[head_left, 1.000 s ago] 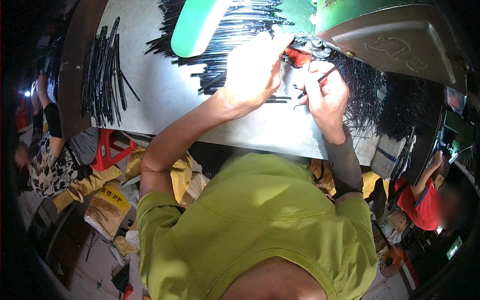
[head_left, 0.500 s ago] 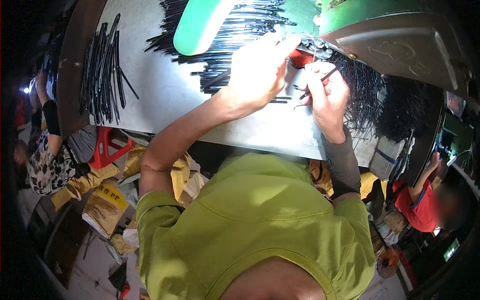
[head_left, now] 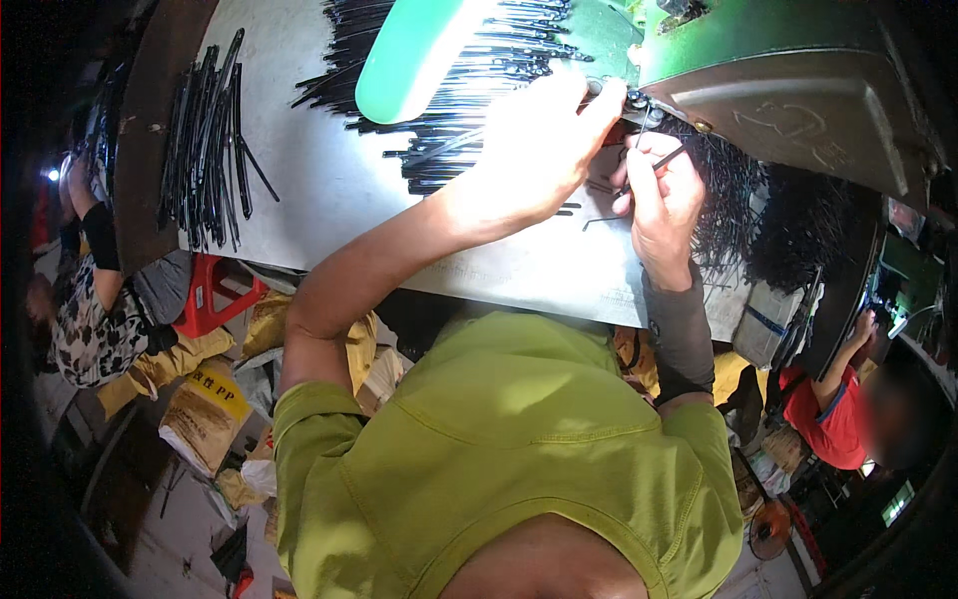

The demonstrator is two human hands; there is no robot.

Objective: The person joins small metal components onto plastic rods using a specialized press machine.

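My left hand (head_left: pixel 539 150), brightly lit, reaches to the small metal fittings (head_left: pixel 637 100) under the green machine (head_left: pixel 738 50). Its fingertips are pinched together there; glare hides what lies between them. Just to the right, my right hand (head_left: pixel 667 205) has its fingers closed around a thin black stick (head_left: pixel 669 158), slanting up to the right. A fine metallic wire (head_left: pixel 647 122) rises from near those fingertips toward the fittings. Short dark strips (head_left: pixel 569 209) and a thin bent piece (head_left: pixel 601 220) lie on the white tabletop (head_left: pixel 479 262) between my hands.
Rows of black tubes (head_left: pixel 429 170) lie behind my left hand, beneath a rounded green-and-white piece (head_left: pixel 414 60). Another bundle of black tubes (head_left: pixel 205 150) is at left. Thin black strands (head_left: pixel 733 190) heap at right. A red stool (head_left: pixel 215 295) and people stand beyond the table.
My left hand has shifted slightly right, closer to the metal fittings. My right hand has moved a little right and down, with the black stick still in it.
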